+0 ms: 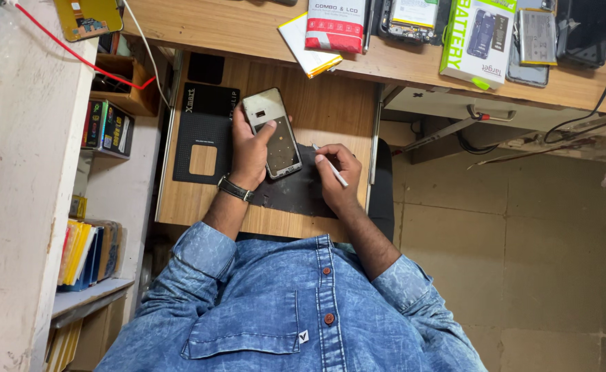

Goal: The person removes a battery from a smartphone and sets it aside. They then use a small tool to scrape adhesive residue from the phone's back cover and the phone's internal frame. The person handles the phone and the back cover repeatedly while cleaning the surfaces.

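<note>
1. on the pull-out wooden tray (330, 103) under the workbench (248, 27) lies a black work mat (206, 138), the widest thing near the hands.
2. above the mat's right part, the opened phone (273, 133) is tilted, its back panel off.
3. left hand (249, 153) grips the phone's lower edge, thumb across its face.
4. right hand (339, 178) pinches a thin white tool (330, 166), tip just beside the phone.
</note>
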